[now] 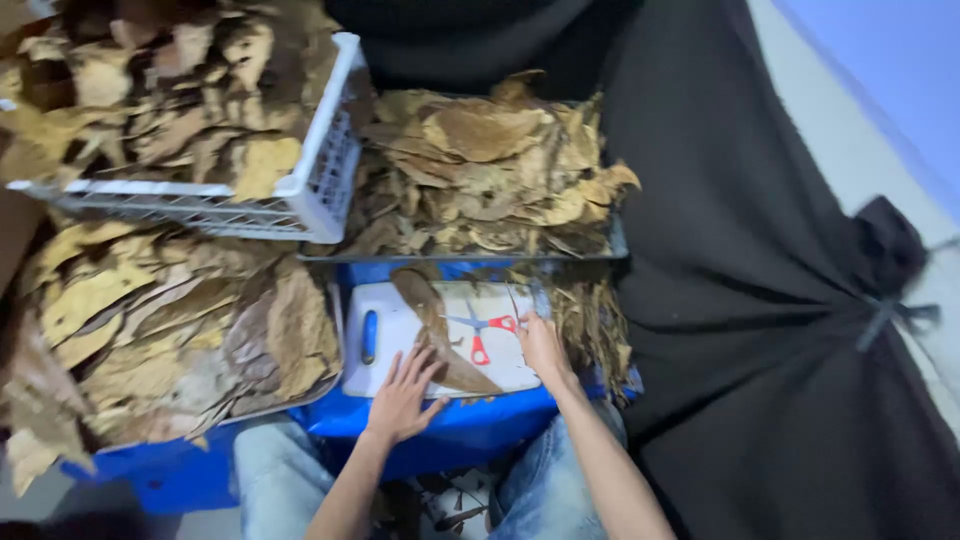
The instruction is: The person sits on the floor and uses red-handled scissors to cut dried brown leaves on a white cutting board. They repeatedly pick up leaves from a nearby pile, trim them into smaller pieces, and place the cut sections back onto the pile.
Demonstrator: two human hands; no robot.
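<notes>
The left hand (403, 393), fingers spread, is being pressed flat on a long brown leaf (440, 335) lying across the white board (385, 345); red-handled scissors (482, 330) are being touched by the loosely curled right hand (541, 343). The leaf is seemingly uncut, and heaped leaves (160, 330) are waiting.

Black cloth (760, 250) beside pale floor (850, 140)

Pretty cramped here. The only open patch is the white cutting board (400, 345) in the lower middle, and even that's half taken by a long brown leaf (440, 345) and red-handled scissors (485, 335). Leaf piles (160, 330) box it in on the left, a full tray (490, 175) blocks the top, and a white basket (330, 170) overhangs the upper left. Black cloth (750, 280) fills the right side.
</notes>
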